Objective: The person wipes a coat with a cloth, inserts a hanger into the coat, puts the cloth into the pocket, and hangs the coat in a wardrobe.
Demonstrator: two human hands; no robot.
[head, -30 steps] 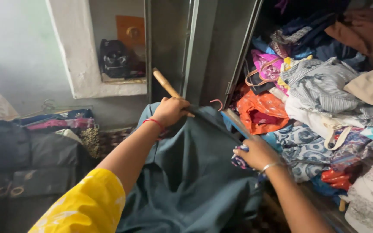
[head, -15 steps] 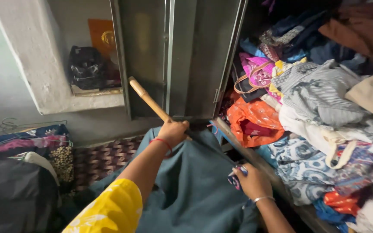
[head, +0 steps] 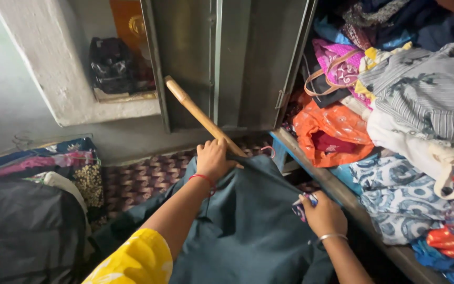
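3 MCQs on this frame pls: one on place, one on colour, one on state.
1. Where is the open cupboard's clothes pile?
A. on the person's right
B. on the person's left
C. behind the wall niche

2. What colour is the garment on the hanger?
A. bright red
B. dark teal
C. white

3. What is the left hand doing?
A. hanging free
B. lying flat on the floor
C. gripping the wooden hanger

Key: 1 A, the clothes pile fills the shelves on the right. 2 B, the garment is dark teal. 3 C, the left hand is closed on the wooden hanger; the right hand holds a small patterned cloth.
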